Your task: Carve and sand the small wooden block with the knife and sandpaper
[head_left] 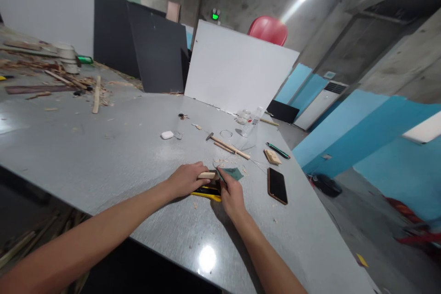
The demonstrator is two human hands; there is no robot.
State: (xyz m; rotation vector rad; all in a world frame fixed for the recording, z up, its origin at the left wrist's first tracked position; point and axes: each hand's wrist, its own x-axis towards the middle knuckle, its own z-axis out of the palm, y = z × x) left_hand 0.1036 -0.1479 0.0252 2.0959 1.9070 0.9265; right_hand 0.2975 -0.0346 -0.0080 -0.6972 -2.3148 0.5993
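My left hand (186, 179) grips a short pale wooden stick (207, 175) and holds it low over the grey table (113, 156). My right hand (231, 195) pinches a green sheet of sandpaper (233, 173) against the stick's end. Under both hands lies a yellow and black utility knife (207, 193). A small hammer with a wooden handle (229, 146) rests just beyond the hands.
A dark phone (277, 185) lies right of my right hand, near the table's right edge. Further off are a small wooden block (272, 156), a green pen (277, 150), a clear bottle (253, 121), a white earbud case (167, 135), and wood scraps (69, 80) at the far left. A white board (237, 69) stands behind.
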